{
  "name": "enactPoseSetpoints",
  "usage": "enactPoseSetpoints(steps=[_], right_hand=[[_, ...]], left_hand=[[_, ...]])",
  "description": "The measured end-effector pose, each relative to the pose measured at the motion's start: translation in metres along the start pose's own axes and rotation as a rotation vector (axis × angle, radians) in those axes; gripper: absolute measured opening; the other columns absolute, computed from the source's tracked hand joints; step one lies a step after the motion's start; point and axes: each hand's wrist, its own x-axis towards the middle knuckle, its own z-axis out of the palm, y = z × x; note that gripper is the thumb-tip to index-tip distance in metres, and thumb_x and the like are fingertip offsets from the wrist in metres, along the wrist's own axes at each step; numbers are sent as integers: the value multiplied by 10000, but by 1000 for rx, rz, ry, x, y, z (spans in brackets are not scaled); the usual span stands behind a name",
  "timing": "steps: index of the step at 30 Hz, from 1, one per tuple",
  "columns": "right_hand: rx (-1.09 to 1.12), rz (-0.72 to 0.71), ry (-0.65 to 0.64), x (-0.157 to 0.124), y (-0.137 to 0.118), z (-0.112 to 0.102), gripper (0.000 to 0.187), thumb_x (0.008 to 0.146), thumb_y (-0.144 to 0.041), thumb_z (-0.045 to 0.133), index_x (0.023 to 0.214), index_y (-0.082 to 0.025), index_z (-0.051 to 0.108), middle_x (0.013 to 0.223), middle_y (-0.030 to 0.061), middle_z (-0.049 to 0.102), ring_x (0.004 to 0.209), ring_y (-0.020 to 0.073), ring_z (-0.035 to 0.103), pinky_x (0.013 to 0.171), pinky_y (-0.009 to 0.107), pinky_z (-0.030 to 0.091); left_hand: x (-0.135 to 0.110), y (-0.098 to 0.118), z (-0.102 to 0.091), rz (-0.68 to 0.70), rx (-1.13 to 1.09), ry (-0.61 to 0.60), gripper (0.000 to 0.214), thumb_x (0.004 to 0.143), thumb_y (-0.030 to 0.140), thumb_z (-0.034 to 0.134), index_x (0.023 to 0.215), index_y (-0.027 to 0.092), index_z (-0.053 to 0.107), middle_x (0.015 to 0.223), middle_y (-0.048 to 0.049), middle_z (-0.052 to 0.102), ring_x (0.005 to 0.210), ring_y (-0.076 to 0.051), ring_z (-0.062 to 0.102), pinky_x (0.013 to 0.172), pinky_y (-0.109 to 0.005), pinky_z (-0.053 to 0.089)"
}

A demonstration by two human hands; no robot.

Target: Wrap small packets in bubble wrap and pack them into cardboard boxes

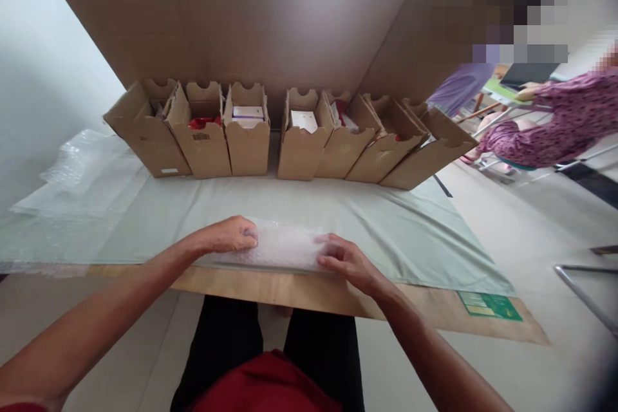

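A folded length of clear bubble wrap [287, 246] lies flat near the front edge of the table, stretched between both hands. At its left end my left hand [235, 234] is closed, thumb and curled fingers gripping the wrap. My right hand [345, 259] holds the other end, its thumb below and fingers above, bent around the plastic. Whether anything is inside the wrap cannot be made out through the cloudy layers.
Several open cardboard bins [251, 148] with boxes and packets stand along the back, before a tall cardboard panel [290, 26]. Loose bubble wrap sheets [82, 187] lie at left on the green cloth [386, 225]. Another person [555, 116] sits at right.
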Motion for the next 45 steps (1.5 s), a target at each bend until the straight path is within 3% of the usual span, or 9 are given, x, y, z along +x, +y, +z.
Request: enactPoseSetpoints(steps=[4,7,10,18,22,25,29,38,45], right_hand=[[122,63,190,10,6,15,357,750,-432,717,1001,-205,602,634,-67,509,537,101,440,520,246,330],[90,67,217,13,8,19,340,745,-394,694,1013,-204,607,639,-66,513,541,100,438,514,244,321],[39,61,213,17,11,20,320,752,-381,672,1012,-206,608,631,-66,514,548,104,449,514,242,331],[-412,-46,367,2,3,10,380,822,-330,606,1174,-186,600,889,61,703,727,205,647,662,351,509],[-876,-392,611,-13,-20,32,332,945,-260,550,1260,-186,620,1291,172,681,1180,313,636,955,479,502],[-1012,-510,355,-5,-21,64,384,978,-166,465,1331,-192,615,1407,150,645,1300,287,584,1025,453,483],[-1104,-391,186,10,7,86,466,1009,-240,458,1454,-140,549,1542,160,544,1420,301,497,1113,475,434],[-1035,-321,256,-23,33,49,489,1072,-395,370,1474,-177,545,1563,118,532,1465,276,460,1150,472,383],[-965,-318,403,16,0,18,265,968,-294,566,1156,-209,731,1281,119,731,1155,301,651,954,461,462]], left_hand=[[-16,-1,8,27,274,551,204,845,300,546,929,184,691,934,-72,720,846,-244,650,784,-376,501],[-36,3,36,382,496,872,242,920,208,549,1115,180,691,1201,-131,721,1165,-294,644,1027,-463,482],[-39,6,68,645,670,714,334,953,140,536,1264,165,655,1443,-158,620,1441,-309,478,1190,-491,371],[-3,-23,100,354,737,338,561,1058,524,388,1525,228,481,1647,-150,403,1557,-337,308,1259,-599,139],[-5,-29,103,380,738,321,587,1052,551,379,1551,247,439,1672,-143,358,1571,-339,274,1260,-611,97],[-5,-26,104,379,743,321,598,1042,549,413,1549,233,436,1661,-154,376,1572,-351,265,1253,-640,89],[-7,-29,103,382,734,309,585,1041,522,438,1564,261,422,1666,-139,371,1574,-343,262,1254,-657,48],[-38,-66,76,209,614,400,517,1058,455,390,1540,292,480,1684,-73,353,1586,-332,226,1255,-605,182],[-10,-43,39,204,600,518,352,947,276,500,1191,197,741,1375,-141,669,1325,-327,553,1159,-549,356]])
